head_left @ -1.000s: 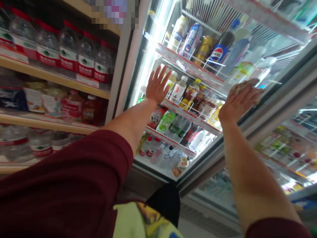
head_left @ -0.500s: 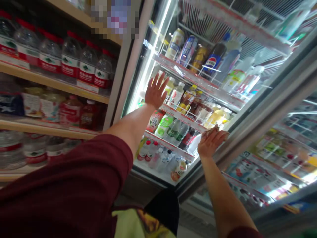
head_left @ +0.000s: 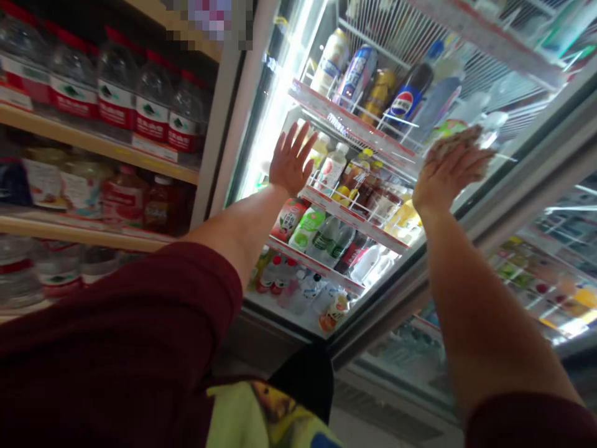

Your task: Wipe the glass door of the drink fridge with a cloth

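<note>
My left hand (head_left: pixel 291 163) lies spread on the glass door of a lit drinks cooler (head_left: pixel 303 330), near its left side, fingers pointing up. My right hand (head_left: pixel 433 186) is farther right on the same door, pressing a crumpled brownish cloth (head_left: pixel 473 140) to the glass. Part of the cloth sticks out past the fingertips; the palm side is hidden. Behind the glass, wire shelves carry bottles and cans, among them a dark Pepsi bottle (head_left: pixel 410 90) and a green-labelled bottle (head_left: pixel 308 229).
On the left, wooden shelves (head_left: pixel 93 140) hold rows of red-capped water bottles (head_left: pixel 114 90) and other drinks. A metal door frame (head_left: pixel 392 302) runs diagonally at the right, with another stocked cooler section (head_left: pixel 536 280) beyond it. A yellow patterned garment (head_left: pixel 265 417) shows at the bottom.
My right hand has moved up and to the right with the cloth, from beside the lower shelves to higher on the glass. My left hand keeps its place on the door.
</note>
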A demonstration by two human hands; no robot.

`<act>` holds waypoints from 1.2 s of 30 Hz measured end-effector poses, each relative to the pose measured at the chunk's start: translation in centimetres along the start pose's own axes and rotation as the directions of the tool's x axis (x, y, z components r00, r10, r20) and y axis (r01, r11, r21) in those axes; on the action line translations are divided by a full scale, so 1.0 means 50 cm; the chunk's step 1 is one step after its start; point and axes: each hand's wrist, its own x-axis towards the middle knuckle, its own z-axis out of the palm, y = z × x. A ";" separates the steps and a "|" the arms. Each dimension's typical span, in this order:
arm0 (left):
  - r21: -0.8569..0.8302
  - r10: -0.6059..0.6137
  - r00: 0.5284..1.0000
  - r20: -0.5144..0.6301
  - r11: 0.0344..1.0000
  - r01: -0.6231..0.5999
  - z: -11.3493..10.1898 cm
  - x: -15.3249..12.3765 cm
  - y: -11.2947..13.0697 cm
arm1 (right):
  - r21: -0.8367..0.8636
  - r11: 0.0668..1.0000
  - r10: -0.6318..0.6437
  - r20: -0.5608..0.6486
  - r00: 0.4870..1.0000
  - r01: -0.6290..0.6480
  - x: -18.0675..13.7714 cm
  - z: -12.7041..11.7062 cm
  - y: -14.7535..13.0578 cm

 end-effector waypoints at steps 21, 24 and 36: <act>0.073 0.012 1.000 -0.001 0.997 -0.012 0.002 -0.003 0.005 | 0.106 0.787 -0.607 0.307 0.733 0.608 -0.181 0.027 -0.236; 0.069 0.007 1.000 0.004 0.998 -0.007 -0.001 -0.003 0.007 | -0.010 0.877 -0.463 0.257 0.848 0.481 -0.065 -0.004 -0.240; 0.028 -0.026 0.999 0.019 0.999 0.026 -0.004 -0.001 0.010 | -0.079 0.934 -0.316 0.274 0.909 0.348 -0.101 0.025 -0.350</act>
